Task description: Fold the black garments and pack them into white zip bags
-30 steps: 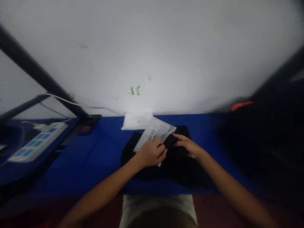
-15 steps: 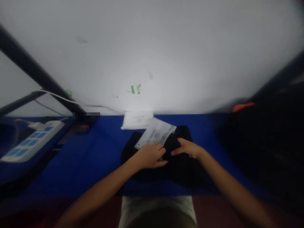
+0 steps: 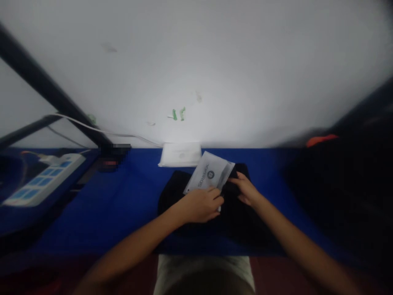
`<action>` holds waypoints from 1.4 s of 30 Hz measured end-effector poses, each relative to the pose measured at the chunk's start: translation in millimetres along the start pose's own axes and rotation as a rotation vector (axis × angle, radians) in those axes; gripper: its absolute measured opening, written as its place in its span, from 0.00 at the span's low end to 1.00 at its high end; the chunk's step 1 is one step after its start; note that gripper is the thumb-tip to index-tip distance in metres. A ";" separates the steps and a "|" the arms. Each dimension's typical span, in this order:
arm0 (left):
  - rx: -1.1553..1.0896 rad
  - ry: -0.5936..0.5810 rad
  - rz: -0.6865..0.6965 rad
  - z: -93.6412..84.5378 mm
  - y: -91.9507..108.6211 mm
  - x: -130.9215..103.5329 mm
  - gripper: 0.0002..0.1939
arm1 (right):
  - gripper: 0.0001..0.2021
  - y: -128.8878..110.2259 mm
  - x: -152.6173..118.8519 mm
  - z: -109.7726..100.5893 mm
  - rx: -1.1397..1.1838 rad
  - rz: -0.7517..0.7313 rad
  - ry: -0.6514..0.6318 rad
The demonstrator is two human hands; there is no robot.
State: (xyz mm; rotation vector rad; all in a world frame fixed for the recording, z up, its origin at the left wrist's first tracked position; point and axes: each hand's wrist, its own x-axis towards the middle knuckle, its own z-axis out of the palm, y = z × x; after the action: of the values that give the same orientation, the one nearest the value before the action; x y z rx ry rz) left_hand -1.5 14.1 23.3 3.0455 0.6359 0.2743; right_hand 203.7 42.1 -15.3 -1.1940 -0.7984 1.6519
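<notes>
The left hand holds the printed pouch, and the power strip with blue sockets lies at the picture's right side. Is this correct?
Not quite: the head view shows the power strip at the left side. The left hand does hold the printed pouch.

Your left hand [image 3: 204,205] grips the lower end of a printed bag [image 3: 206,172] over black cloth [image 3: 170,196] — your right hand [image 3: 247,190] is at the bag's right edge — with a white packet [image 3: 180,155] behind on the blue table [image 3: 123,196], a power strip [image 3: 46,180] at left
</notes>
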 end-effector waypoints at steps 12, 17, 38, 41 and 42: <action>0.030 0.098 0.037 -7.8 6.2 14.6 0.09 | 0.41 1.5 -12.0 6.3 -0.198 -0.193 -0.257; 0.065 0.069 0.056 2.2 15.5 20.1 0.10 | 0.37 10.7 -6.4 9.4 -0.237 -0.314 -0.157; -1.733 0.483 -0.888 17.5 -40.4 2.6 0.24 | 0.20 3.1 -12.7 -1.4 0.180 0.050 -0.286; -1.819 0.524 -0.865 21.7 -30.0 6.7 0.23 | 0.18 5.1 -11.0 -6.2 0.108 0.153 -0.348; -1.825 0.530 -0.857 22.8 -27.0 7.7 0.23 | 0.17 5.0 -11.6 -6.4 0.080 0.160 -0.357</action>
State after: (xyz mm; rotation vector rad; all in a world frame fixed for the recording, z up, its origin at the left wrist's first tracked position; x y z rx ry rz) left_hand -1.2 42.3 0.8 0.8663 0.8467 0.9014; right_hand 209.5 29.4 -17.7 -0.9388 -0.8619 2.0455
